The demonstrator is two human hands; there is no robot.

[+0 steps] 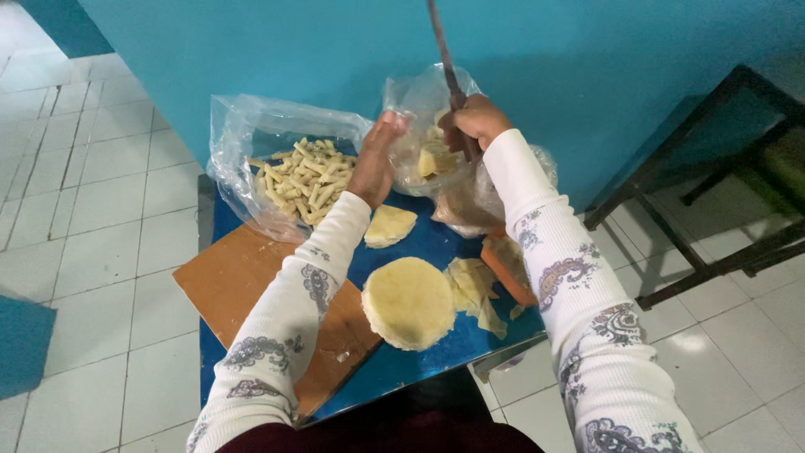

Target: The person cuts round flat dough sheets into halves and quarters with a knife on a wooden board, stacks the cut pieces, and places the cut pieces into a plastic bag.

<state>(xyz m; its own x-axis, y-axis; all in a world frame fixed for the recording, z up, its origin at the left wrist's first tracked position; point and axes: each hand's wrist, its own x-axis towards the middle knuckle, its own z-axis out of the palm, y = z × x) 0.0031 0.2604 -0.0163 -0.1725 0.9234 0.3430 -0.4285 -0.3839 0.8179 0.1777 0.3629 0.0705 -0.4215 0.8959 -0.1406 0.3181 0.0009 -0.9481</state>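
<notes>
My left hand (pixel 375 159) reaches into the mouth of a clear plastic bag (pixel 428 101) that holds pale yellow chunks (pixel 434 159); its fingers are bent against the bag's edge. My right hand (pixel 475 122) is shut on a knife (pixel 444 59), blade pointing up toward the blue wall. A round pale yellow peeled slab (pixel 408 302) lies on the blue table (pixel 419 243) near me. A smaller yellow piece (pixel 389 225) lies just under my left wrist. Thin yellow peelings (pixel 474 289) sit to the right of the slab.
Another clear bag (pixel 251 126) full of cut yellow sticks (pixel 303 179) stands at the left. A wooden board (pixel 243 285) lies under my left forearm. A dark metal frame (pixel 696 159) stands at the right on the white tiled floor (pixel 92 210).
</notes>
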